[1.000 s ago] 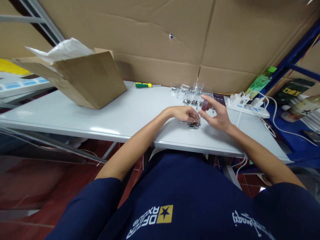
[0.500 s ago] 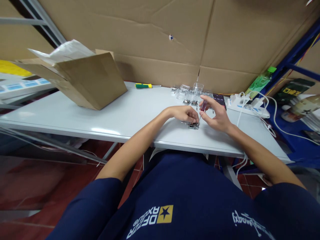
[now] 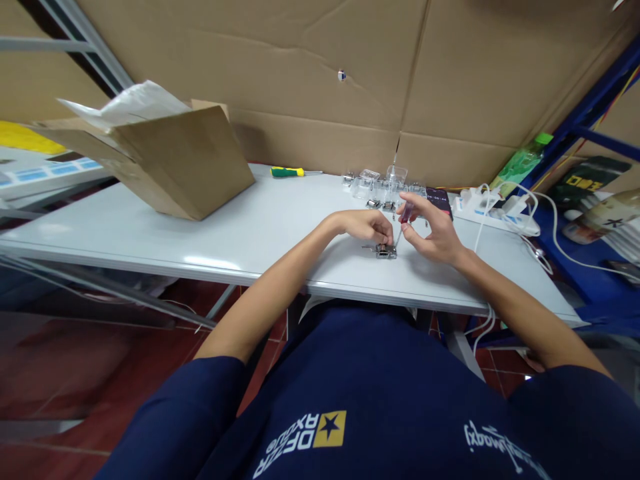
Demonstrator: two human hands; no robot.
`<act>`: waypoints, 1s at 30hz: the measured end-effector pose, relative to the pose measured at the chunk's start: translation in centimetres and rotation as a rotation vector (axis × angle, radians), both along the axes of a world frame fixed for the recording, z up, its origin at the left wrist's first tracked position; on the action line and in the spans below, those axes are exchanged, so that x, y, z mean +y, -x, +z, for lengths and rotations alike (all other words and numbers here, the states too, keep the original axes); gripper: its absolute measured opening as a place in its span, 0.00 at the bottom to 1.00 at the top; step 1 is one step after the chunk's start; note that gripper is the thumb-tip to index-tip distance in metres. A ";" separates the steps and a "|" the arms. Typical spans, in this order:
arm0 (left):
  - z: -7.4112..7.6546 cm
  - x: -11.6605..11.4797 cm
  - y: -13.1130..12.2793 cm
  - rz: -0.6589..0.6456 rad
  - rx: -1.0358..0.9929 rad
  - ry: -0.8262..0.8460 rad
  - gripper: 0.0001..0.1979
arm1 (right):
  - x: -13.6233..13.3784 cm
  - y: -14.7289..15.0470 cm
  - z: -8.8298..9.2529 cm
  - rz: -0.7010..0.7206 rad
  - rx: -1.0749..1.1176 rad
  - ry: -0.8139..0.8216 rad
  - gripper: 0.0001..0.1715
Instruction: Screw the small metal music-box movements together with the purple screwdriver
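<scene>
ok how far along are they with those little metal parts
Hard to say exactly. Possibly done: the cluster of small metal parts and clear plastic pieces at the table's back. In hand: the right hand holds a red-handled screwdriver to a metal part, steadied by the left hand. Left: that part, maybe the cluster too.

The left hand [image 3: 367, 227] hides part of the small metal piece [image 3: 386, 251] — and the tip of the thin screwdriver [image 3: 403, 222] is too tiny to see.
</scene>
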State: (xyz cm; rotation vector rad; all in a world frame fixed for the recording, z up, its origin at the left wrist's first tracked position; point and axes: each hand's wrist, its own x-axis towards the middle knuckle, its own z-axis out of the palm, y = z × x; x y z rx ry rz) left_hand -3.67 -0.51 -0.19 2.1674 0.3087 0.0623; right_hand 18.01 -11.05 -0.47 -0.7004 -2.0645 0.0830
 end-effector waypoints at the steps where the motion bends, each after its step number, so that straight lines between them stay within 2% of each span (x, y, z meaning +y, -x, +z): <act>1: 0.0 0.0 0.0 0.002 -0.001 0.003 0.14 | 0.0 0.0 0.0 -0.003 -0.003 -0.002 0.39; 8: 0.4 -0.3 0.2 0.007 -0.027 0.074 0.22 | -0.2 0.1 0.3 -0.002 -0.014 -0.020 0.39; 12: 1.1 -0.5 0.5 -0.072 0.046 0.148 0.26 | -0.2 0.1 0.3 0.019 -0.014 0.008 0.40; 15: 0.9 -0.5 0.4 -0.051 0.093 0.127 0.29 | -0.2 0.1 0.3 0.031 -0.015 0.018 0.40; 22: -0.3 -0.2 -0.2 -0.008 0.037 0.051 0.26 | -0.1 0.0 0.2 0.033 -0.017 0.015 0.41; 30: -0.2 -0.6 -0.3 0.023 -0.009 0.009 0.25 | -0.1 0.0 0.2 -0.002 -0.010 -0.028 0.38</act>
